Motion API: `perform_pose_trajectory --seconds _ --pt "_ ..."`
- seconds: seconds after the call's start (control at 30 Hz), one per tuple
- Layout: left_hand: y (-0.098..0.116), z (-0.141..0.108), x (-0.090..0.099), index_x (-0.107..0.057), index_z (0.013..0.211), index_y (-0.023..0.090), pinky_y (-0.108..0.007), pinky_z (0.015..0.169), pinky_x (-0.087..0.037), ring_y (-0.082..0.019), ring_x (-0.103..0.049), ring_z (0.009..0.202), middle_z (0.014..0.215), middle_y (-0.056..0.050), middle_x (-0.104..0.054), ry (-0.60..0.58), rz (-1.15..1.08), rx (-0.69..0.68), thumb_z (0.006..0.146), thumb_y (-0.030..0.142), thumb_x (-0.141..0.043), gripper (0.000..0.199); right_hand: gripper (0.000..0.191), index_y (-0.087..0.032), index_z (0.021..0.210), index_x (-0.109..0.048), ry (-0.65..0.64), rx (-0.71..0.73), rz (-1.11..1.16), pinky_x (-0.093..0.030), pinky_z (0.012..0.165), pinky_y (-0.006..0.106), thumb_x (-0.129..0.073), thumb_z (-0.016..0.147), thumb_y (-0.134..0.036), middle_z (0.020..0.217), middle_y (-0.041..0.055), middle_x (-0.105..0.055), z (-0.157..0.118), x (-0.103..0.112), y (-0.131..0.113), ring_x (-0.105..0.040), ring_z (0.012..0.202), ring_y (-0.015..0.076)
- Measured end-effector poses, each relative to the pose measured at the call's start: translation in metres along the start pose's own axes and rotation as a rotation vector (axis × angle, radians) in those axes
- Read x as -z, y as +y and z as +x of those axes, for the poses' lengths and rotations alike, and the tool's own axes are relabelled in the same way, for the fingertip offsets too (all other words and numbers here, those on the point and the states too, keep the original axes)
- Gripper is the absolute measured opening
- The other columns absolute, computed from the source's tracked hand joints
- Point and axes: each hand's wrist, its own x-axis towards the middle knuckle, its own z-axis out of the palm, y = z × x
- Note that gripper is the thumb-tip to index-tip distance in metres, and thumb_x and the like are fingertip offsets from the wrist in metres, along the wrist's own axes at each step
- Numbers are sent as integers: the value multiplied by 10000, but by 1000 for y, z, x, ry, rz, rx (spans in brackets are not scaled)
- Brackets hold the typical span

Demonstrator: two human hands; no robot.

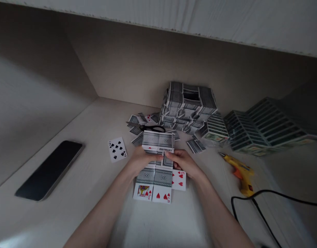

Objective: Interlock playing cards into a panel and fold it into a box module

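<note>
Grey-patterned card: a panel (158,140) is held in both hands at the table's (181,220) centre.
The panel's middle is covered by the thumbs of the left hand (143,159) and right hand (185,162); it is gripped at its two sides, the left fingers being hidden and the right ones curled, with their reach underneath impossible to tell. Two columns of patterned backs are shown; at the near end a jack and a five of hearts are exposed, whether joined to it or not being unclear. The glue gun's (241,170) cable is cut off at right, and the boxes (272,127) are dimly lit.
</note>
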Motion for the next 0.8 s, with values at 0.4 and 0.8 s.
perform_pose_trajectory --seconds 0.4,0.8 --pt "-4 2 7 -700 915 122 -372 771 -506 -270 -659 832 951 -103 -713 -103 20 25 472 248 -812 475 582 -186 444 -463 -49 63 -126 -240 384 227 -508 666 -721 366 -42 -418 -1 2 3 -343 341 69" --pt "-2 -1 1 -711 872 142 -349 769 -512 -266 -650 867 918 -70 -722 -26 34 -26 492 260 -810 411 548 -176 467 -478 31 110 -162 -231 396 226 -531 690 -674 384 -44 -415 0 -4 6 -325 376 70"
